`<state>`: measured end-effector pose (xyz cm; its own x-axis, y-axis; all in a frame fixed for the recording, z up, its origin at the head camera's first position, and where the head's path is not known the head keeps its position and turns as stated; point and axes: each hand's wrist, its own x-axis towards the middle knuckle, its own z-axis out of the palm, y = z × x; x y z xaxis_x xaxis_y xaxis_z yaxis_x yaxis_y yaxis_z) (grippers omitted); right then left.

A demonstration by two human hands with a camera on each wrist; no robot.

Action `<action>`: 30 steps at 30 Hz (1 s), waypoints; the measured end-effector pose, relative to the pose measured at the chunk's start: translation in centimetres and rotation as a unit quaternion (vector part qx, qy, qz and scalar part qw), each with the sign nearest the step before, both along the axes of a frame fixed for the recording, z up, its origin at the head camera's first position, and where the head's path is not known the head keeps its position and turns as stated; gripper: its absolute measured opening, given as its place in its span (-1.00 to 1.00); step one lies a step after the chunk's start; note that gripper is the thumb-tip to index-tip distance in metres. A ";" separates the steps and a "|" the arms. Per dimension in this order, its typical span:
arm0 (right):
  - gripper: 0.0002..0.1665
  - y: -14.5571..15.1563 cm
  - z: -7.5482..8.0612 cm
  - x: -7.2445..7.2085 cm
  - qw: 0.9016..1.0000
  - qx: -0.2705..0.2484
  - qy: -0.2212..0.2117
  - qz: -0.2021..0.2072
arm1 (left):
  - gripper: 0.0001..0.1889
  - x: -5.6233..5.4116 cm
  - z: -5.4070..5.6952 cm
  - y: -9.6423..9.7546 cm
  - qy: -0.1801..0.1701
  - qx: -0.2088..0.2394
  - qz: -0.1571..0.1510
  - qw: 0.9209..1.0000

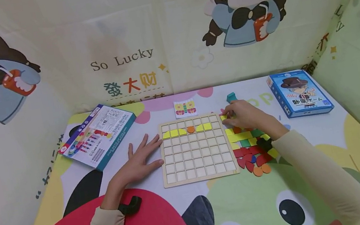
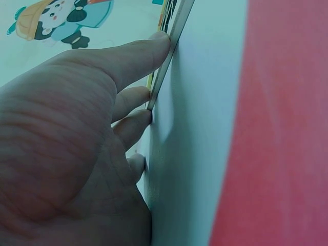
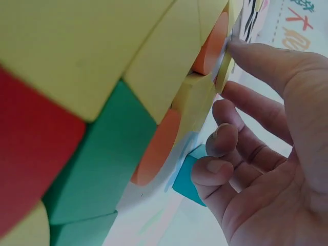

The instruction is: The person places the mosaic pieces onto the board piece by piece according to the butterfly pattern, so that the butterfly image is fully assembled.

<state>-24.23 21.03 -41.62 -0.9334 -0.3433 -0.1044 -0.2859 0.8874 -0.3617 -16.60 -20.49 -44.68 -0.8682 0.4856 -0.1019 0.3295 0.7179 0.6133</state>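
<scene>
A wooden grid board (image 1: 201, 179) lies on the table. Near its top, one row holds several yellow pieces (image 1: 171, 133) with an orange disc (image 1: 190, 129) among them. My left hand (image 1: 138, 162) lies with fingers spread, its thumb and fingertips touching the board's left edge. Beyond the board's upper right corner, my right hand (image 1: 247, 116) pinches a yellow piece (image 3: 224, 69) between thumb and index finger, the other fingers loosely bent. Below that hand is a pile of coloured pieces: red tiles (image 1: 245, 152), green tiles (image 3: 97, 164), yellow tiles (image 1: 236, 137) and orange discs (image 1: 257, 171).
A small butterfly picture card (image 1: 185, 108) lies just behind the board. At the left is a flat game box (image 1: 99, 136); a blue box (image 1: 299, 93) stands at the right. A teal piece (image 1: 231, 97) sits behind my right hand. Patterned cloth covers table and walls.
</scene>
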 end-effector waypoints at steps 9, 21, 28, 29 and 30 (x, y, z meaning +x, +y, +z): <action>-0.53 -0.1 0.0 0.0 1.000 -0.004 0.000 0.005 | -0.15 0.0 0.1 0.0 -0.002 -0.002 0.001 1.000; -0.52 0.2 0.2 0.1 0.999 -0.018 -0.012 0.045 | -0.14 0.0 0.1 0.1 -0.003 -0.003 0.001 1.000; -0.56 0.1 0.4 0.0 0.999 -0.019 -0.024 0.034 | -0.14 0.0 0.0 0.1 -0.004 -0.003 0.002 1.000; -0.56 0.1 0.5 0.0 0.999 -0.019 -0.025 0.032 | -0.14 0.0 0.0 0.1 -0.004 -0.003 0.002 1.000; -0.56 0.1 0.5 0.1 0.999 -0.019 -0.028 0.030 | -0.15 0.0 0.0 0.1 -0.004 -0.003 0.001 1.000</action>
